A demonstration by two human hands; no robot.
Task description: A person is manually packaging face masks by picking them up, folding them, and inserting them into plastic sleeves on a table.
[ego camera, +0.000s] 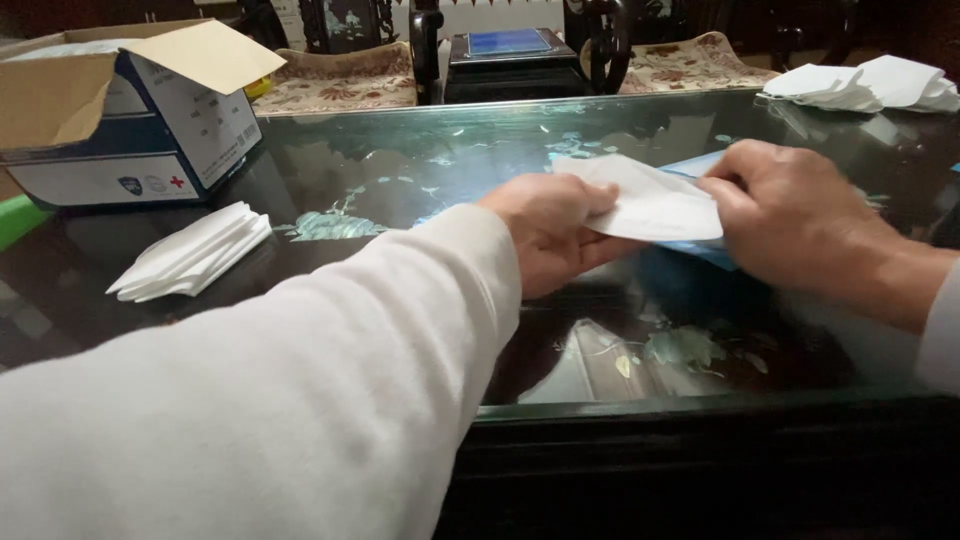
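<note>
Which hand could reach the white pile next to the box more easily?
Probably the left hand. The white pile lies on the left side of the glass table, beside the open box. The right hand is farther away. Both hands now pinch the white sheet.

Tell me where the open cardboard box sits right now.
In the head view the open cardboard box sits at the far left of the glass-topped table, just behind a stack of folded white sheets and well left of both hands.

glass-topped dark table [420, 150] | cardboard box [130, 110] | white folded stack [190, 252] | white pile [865, 85]
</note>
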